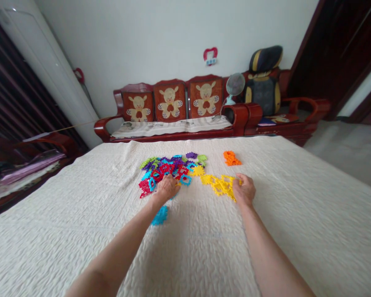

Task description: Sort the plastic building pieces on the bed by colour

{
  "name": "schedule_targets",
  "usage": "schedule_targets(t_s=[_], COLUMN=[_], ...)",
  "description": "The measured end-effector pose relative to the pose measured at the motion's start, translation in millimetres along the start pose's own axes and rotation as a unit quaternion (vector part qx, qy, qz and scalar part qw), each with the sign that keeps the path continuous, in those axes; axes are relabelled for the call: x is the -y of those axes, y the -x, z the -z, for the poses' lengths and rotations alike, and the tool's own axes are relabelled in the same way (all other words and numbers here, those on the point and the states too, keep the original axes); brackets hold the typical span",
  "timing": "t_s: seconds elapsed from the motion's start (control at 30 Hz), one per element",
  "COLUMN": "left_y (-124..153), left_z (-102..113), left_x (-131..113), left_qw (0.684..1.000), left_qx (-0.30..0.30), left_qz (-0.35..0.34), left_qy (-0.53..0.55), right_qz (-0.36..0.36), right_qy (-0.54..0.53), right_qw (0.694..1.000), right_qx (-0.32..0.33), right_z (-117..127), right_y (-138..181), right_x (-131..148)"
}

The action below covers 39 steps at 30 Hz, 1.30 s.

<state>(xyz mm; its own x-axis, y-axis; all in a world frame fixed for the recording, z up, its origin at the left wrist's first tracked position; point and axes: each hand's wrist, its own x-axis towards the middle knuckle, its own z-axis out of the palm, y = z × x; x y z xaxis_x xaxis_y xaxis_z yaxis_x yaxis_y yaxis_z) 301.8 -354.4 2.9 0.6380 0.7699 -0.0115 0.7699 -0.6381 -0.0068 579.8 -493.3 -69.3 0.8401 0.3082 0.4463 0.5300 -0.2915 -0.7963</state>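
A heap of flat plastic puzzle pieces in red, purple, blue and green [170, 167] lies on a cream quilted cover [80, 214]. My left hand [166, 188] rests on the heap's near edge, fingers curled over pieces I cannot single out. To the right, several yellow pieces [218, 183] lie together, and my right hand [245, 189] is closed on their right end. A small stack of orange pieces [231, 158] sits apart, farther back. One blue piece [160, 216] lies alone beside my left forearm.
Behind the cover stands a red wooden bench [179, 119] with bear-pattern cushions. A small fan [235, 86] and a dark padded seat [264, 82] are on the right. A white standing air conditioner [46, 62] fills the left corner.
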Motion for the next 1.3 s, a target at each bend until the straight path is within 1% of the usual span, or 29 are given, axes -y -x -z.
schedule_targets(t_s=[0.13,0.27,0.33,0.37,0.43,0.5,0.53,0.6,0.63,0.7,0.77,0.8,0.87,0.93,1.0,1.07,1.13,1.2,1.3], left_y=[-3.7,-1.7,-0.3,-0.4,-2.6,-7.5,-10.6,-17.2,-20.5,-26.5,-31.4,-33.3,-35.8,-36.6,-36.0,-34.4,-32.5,-30.5,-28.7], left_z=[4.2,16.7,22.9,24.6,23.8,17.6,13.1,3.5,-0.9,-8.0,-12.7,-14.5,-17.8,-21.0,-24.1,-26.3,-27.1,-26.4,-23.0], left_x=[8.3,26.5,27.9,24.4,8.3,-16.9,-30.8,-55.5,-64.6,-73.7,-71.6,-67.6,-57.5,-48.2,-41.5,-36.1,-30.1,-23.1,-16.5], left_qw=[0.998,0.992,0.990,0.988,0.982,0.977,0.975,0.968,0.962,0.954,0.955,0.960,0.972,0.983,0.990,0.993,0.994,0.994,0.994], left_qx=[-0.012,-0.020,-0.033,-0.040,-0.046,-0.033,-0.037,-0.049,-0.067,-0.113,-0.153,-0.164,-0.157,-0.124,-0.087,-0.071,-0.074,-0.083,-0.093], left_qz=[-0.001,0.001,0.005,0.009,0.016,0.010,0.006,-0.033,-0.053,-0.077,-0.078,-0.072,-0.057,-0.048,-0.051,-0.052,-0.045,-0.036,-0.003], left_qy=[0.063,0.122,0.136,0.149,0.180,0.211,0.219,0.245,0.259,0.268,0.240,0.217,0.166,0.124,0.097,0.082,0.072,0.060,0.048], right_qz=[-0.009,-0.020,-0.020,-0.019,-0.018,-0.023,-0.026,-0.026,-0.018,0.021,0.090,0.131,0.211,0.275,0.318,0.337,0.341,0.337,0.321], right_qy=[0.003,0.003,0.000,-0.003,-0.014,-0.032,-0.042,-0.060,-0.066,-0.069,-0.061,-0.058,-0.055,-0.051,-0.027,0.019,0.066,0.099,0.122], right_qw=[1.000,1.000,1.000,1.000,1.000,0.999,0.998,0.997,0.997,0.996,0.992,0.988,0.976,0.958,0.937,0.916,0.898,0.888,0.892], right_qx=[0.004,0.006,0.002,-0.001,-0.010,-0.022,-0.028,-0.040,-0.047,-0.061,-0.062,-0.052,-0.009,0.058,0.140,0.216,0.272,0.298,0.293], right_z=[0.4,-0.6,-1.5,-2.0,-2.5,-1.9,-1.1,1.5,3.1,6.2,8.1,8.3,7.2,4.9,2.2,-0.4,-2.5,-3.9,-4.3], right_y=[0.5,1.2,1.4,1.4,1.2,0.8,0.4,-0.4,-0.8,-1.3,-0.3,1.3,7.5,17.5,29.7,41.2,49.3,53.2,53.4], right_x=[1.7,2.8,2.8,2.6,2.0,1.8,2.0,3.2,4.5,8.7,16.2,21.3,33.8,47.4,58.8,65.3,66.6,65.0,63.0])
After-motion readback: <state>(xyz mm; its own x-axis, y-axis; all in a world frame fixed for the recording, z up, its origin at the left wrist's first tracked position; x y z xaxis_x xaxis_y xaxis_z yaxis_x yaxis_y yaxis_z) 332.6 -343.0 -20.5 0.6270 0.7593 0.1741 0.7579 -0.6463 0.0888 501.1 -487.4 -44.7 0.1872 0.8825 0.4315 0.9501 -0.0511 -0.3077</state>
